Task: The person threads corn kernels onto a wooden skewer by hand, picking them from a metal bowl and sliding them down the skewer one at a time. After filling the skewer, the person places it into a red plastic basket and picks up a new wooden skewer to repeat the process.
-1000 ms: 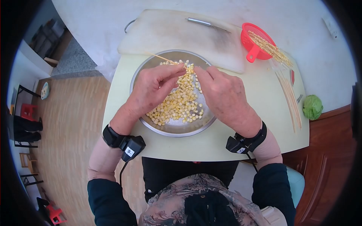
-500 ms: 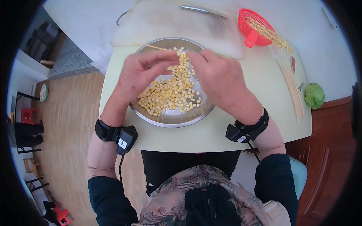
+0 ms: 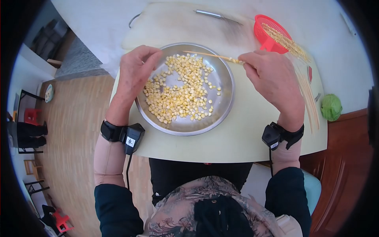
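Observation:
My right hand (image 3: 272, 77) is closed on a bamboo skewer (image 3: 209, 55) at the right of the bowl. The bare tip points left over the bowl's far side, and a few corn kernels (image 3: 235, 61) sit on the skewer close to my fingers. Over the left rim of the round metal bowl (image 3: 185, 129) is my left hand (image 3: 134, 73), thumb and forefinger drawn together in a pinch. Whatever lies between those fingertips is hidden. Loose yellow corn kernels (image 3: 177, 98) cover much of the bowl's bottom.
A red plastic basket (image 3: 260, 29) holds several corn-loaded skewers (image 3: 286, 41) at the back right. Bare skewers (image 3: 310, 102) lie near a green cabbage (image 3: 331, 107). Behind the bowl is a whitish cutting board (image 3: 166, 23) with a thin metal-handled tool (image 3: 209, 14).
My right hand has moved right, away from the bowl's middle, carrying the skewer. My left hand has drawn back left and its fingers have come together. The hands are now apart.

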`<action>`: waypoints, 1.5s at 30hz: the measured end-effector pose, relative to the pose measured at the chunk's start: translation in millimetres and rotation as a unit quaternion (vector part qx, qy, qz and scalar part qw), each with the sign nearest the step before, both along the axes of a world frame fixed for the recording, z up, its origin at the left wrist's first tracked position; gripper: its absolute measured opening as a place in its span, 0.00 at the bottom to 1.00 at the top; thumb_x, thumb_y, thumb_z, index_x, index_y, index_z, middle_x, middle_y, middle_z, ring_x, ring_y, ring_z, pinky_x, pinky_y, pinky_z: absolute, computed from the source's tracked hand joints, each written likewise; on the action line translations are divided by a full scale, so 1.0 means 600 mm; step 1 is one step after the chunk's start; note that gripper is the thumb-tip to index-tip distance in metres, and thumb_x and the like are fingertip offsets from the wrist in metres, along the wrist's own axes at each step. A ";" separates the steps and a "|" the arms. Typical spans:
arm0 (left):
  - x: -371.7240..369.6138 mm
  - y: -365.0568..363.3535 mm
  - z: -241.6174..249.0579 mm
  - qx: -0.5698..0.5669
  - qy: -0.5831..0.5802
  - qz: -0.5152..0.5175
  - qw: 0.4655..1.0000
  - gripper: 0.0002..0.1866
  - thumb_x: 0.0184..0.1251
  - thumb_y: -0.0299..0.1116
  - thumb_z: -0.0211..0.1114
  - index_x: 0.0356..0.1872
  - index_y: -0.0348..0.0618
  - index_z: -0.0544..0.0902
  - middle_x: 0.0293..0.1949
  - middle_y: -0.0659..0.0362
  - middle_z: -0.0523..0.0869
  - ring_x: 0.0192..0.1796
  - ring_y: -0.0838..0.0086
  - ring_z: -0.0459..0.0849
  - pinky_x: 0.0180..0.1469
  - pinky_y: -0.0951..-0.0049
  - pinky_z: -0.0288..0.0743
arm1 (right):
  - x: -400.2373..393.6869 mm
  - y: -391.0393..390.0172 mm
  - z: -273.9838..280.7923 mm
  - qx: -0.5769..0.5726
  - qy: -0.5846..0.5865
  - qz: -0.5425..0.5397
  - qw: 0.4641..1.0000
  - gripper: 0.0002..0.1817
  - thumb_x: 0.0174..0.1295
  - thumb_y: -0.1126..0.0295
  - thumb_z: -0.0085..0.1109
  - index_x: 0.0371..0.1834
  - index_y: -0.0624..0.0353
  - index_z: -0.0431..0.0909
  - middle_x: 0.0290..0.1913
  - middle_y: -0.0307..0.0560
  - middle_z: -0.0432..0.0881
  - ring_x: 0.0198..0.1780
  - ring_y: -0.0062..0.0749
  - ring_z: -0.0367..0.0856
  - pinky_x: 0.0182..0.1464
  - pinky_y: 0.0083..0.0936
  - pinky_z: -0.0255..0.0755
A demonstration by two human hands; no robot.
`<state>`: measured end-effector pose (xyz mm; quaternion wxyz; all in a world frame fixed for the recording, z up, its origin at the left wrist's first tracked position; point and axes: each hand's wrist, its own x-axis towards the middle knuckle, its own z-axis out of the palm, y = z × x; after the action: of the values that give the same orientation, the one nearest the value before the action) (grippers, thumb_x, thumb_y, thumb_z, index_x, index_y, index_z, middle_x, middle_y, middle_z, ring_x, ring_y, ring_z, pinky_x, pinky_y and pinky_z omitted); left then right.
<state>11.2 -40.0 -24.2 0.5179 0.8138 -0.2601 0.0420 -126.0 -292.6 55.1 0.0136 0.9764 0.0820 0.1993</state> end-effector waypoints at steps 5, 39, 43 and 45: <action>0.016 0.003 -0.016 -0.061 0.070 -0.023 0.995 0.09 0.63 0.23 0.58 0.42 0.33 0.83 0.32 0.58 0.84 0.34 0.78 0.83 0.35 0.79 0.79 | 0.010 -0.006 -0.011 -0.056 0.092 -0.054 0.993 0.08 0.58 0.72 0.56 0.37 0.59 0.84 0.29 0.48 0.82 0.31 0.43 0.80 0.35 0.35 0.72; 0.011 0.003 -0.001 -0.014 -0.024 -0.121 0.992 0.16 0.59 0.17 0.55 0.48 0.38 0.82 0.57 0.57 0.75 0.50 0.81 0.77 0.44 0.81 0.79 | -0.020 0.020 0.019 0.066 0.205 0.167 0.962 0.07 0.52 0.74 0.60 0.34 0.56 0.85 0.30 0.47 0.83 0.32 0.44 0.81 0.37 0.36 0.74; 0.015 0.006 -0.007 -0.033 -0.037 -0.115 0.992 0.15 0.61 0.18 0.56 0.48 0.38 0.83 0.52 0.58 0.78 0.48 0.81 0.79 0.45 0.81 0.79 | -0.005 -0.011 0.005 0.026 0.119 0.093 0.988 0.08 0.53 0.75 0.60 0.35 0.57 0.85 0.28 0.47 0.81 0.28 0.41 0.79 0.33 0.32 0.71; 0.019 0.005 -0.011 -0.049 -0.030 -0.095 0.994 0.12 0.58 0.20 0.61 0.44 0.38 0.84 0.39 0.61 0.84 0.39 0.79 0.82 0.40 0.79 0.79 | -0.006 -0.028 0.006 0.024 0.077 0.091 0.993 0.08 0.53 0.76 0.61 0.37 0.57 0.84 0.26 0.46 0.80 0.24 0.38 0.77 0.28 0.29 0.69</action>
<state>22.5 -36.8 -30.9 0.5507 0.7574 -0.3494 0.0300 -129.6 -309.2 58.5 -0.0349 0.9773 0.1668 0.1261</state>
